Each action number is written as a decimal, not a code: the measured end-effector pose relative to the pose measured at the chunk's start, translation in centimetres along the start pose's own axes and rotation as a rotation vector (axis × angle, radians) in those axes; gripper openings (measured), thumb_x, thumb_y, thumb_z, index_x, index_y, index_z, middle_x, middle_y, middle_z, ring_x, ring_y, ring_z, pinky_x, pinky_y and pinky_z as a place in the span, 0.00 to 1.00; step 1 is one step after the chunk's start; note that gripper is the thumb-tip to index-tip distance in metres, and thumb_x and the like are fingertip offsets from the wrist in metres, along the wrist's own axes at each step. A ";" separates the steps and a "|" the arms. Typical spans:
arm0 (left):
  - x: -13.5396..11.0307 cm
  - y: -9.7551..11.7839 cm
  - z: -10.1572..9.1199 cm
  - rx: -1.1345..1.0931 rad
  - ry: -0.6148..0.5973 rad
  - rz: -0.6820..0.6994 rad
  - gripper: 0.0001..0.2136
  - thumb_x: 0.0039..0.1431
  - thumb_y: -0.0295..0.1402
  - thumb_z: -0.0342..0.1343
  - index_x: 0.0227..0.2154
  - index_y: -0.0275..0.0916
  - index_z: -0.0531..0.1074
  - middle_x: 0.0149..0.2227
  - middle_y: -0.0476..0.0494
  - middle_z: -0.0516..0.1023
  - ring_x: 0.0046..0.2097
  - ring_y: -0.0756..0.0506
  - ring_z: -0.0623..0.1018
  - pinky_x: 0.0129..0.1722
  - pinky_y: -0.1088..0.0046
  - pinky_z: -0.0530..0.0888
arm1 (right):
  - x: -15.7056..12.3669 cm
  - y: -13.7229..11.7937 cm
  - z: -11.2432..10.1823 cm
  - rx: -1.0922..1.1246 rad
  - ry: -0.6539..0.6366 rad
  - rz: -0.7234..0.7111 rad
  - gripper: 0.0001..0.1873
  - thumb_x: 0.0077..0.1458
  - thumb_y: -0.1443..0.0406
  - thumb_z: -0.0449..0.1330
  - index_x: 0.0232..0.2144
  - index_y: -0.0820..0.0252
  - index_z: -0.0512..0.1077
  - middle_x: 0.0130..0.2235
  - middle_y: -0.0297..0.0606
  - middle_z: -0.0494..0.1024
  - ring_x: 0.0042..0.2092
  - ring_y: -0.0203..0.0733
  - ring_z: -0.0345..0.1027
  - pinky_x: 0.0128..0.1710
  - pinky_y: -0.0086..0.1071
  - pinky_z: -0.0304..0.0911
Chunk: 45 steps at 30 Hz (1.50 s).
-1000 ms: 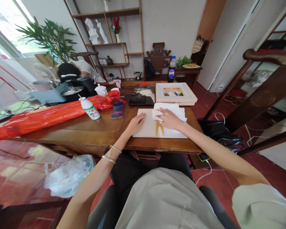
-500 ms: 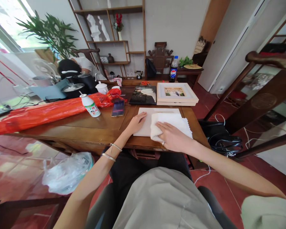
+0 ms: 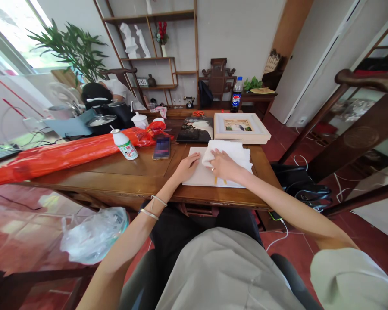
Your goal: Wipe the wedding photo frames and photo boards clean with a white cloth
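A flat white board (image 3: 197, 177) lies near the front edge of the wooden table, with two short yellow strips showing at its lower part. My left hand (image 3: 186, 167) rests flat on the board's left side, fingers stretched out. A white cloth (image 3: 232, 148) is bunched under my right hand (image 3: 224, 165), whose fingers press and grip it against the board. The cloth spreads out to the right and covers the board's upper right part. Behind the board are a dark picture panel (image 3: 195, 130) and a pale framed picture (image 3: 241, 125).
A phone (image 3: 161, 147), a white bottle with a straw (image 3: 125, 145) and a long red plastic-wrapped bundle (image 3: 67, 153) lie to the left. Orange-handled scissors (image 3: 198, 113) and a cola bottle (image 3: 236, 94) are at the back. Another person (image 3: 114, 92) sits at the far left.
My right hand has slid the cloth away from me and slightly left across the board, uncovering its lower right part and the yellow strips. My left hand has stayed in place on the board.
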<state>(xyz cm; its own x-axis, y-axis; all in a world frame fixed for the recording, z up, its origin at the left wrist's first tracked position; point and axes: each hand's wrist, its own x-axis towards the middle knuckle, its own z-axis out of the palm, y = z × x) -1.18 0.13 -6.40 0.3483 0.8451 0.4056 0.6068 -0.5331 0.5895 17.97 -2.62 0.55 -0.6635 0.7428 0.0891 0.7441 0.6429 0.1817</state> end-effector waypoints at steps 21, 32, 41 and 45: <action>0.0 -0.1 -0.3 -0.042 0.034 0.043 0.24 0.52 0.20 0.44 0.51 0.38 0.70 0.56 0.44 0.70 0.57 0.41 0.70 0.57 0.63 0.66 | 2.9 -2.5 0.0 -0.027 -0.021 0.061 0.18 0.56 0.67 0.50 0.45 0.68 0.74 0.52 0.58 0.70 0.54 0.61 0.58 0.48 0.50 0.55; 0.0 0.0 -0.1 -0.047 0.014 0.017 0.19 0.61 0.28 0.42 0.51 0.32 0.71 0.57 0.38 0.69 0.61 0.42 0.65 0.61 0.63 0.61 | -4.8 -5.7 -0.4 -0.003 -0.021 -0.203 0.19 0.54 0.66 0.54 0.44 0.71 0.74 0.58 0.61 0.64 0.61 0.60 0.53 0.58 0.48 0.47; 0.0 0.0 0.0 -0.037 -0.005 0.019 0.19 0.62 0.32 0.43 0.51 0.33 0.70 0.57 0.39 0.69 0.61 0.43 0.65 0.62 0.64 0.59 | 0.2 0.1 -0.6 -0.006 -0.018 -0.080 0.13 0.55 0.69 0.51 0.37 0.67 0.74 0.45 0.53 0.75 0.51 0.53 0.65 0.48 0.42 0.58; 0.0 0.2 -0.2 -0.046 -0.020 0.045 0.18 0.62 0.31 0.43 0.51 0.36 0.70 0.57 0.42 0.69 0.61 0.42 0.64 0.62 0.62 0.59 | 1.0 0.1 -0.3 -0.011 -0.027 -0.095 0.13 0.55 0.69 0.51 0.36 0.68 0.74 0.44 0.55 0.74 0.53 0.54 0.63 0.48 0.42 0.59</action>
<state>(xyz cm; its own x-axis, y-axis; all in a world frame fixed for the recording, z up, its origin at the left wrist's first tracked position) -1.17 0.05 -6.13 0.3885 0.8207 0.4189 0.5574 -0.5713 0.6024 17.35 -1.82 0.99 -0.7289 0.6832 0.0446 0.6767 0.7090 0.1985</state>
